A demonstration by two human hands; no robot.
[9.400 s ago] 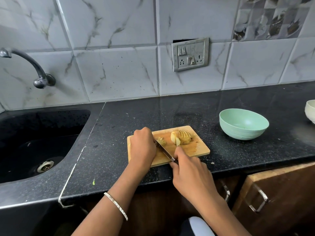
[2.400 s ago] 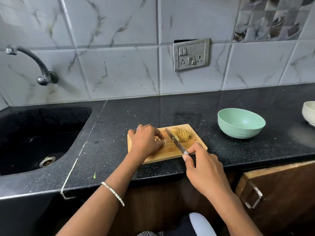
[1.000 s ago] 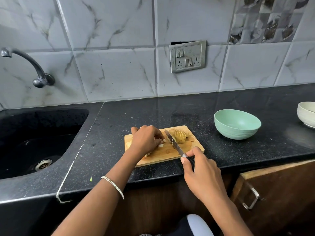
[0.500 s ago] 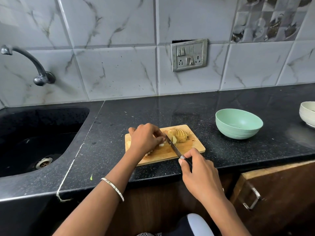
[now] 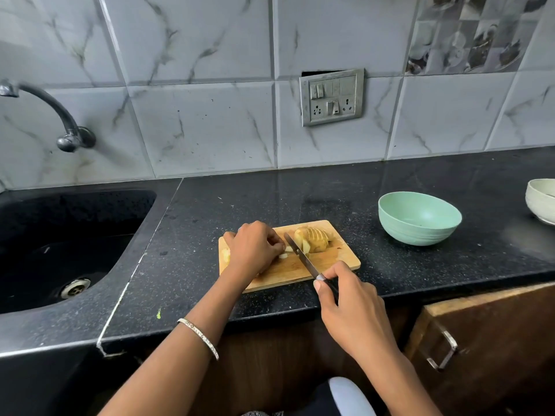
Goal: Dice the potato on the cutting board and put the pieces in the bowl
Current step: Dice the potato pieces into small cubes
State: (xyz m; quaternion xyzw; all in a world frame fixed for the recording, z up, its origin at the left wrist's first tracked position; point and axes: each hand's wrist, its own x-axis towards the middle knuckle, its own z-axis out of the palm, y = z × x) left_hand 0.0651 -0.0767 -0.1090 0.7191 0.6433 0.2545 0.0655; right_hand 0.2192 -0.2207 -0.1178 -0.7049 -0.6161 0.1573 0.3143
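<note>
The left hand (image 5: 253,247) is curling its fingers onto small slices (image 5: 285,253) on the cutting board's (image 5: 336,261) left, probably firm but slippery, so fingertips are staying tucked; the right hand (image 5: 351,304) is clamping the knife (image 5: 300,256) handle; the sliced potato (image 5: 315,240) is sitting far-right on the board, well apart from the bowl (image 5: 419,219)

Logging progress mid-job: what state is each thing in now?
Yellow sliced potato half, on rectangular wooden cutting board, not yet diced
Pale cut potato pieces, held by left hand
Steel-bladed knife, gripped by right hand, blade on board
Mint-green round bowl, upright, empty
Curved metal tap, not running
</note>
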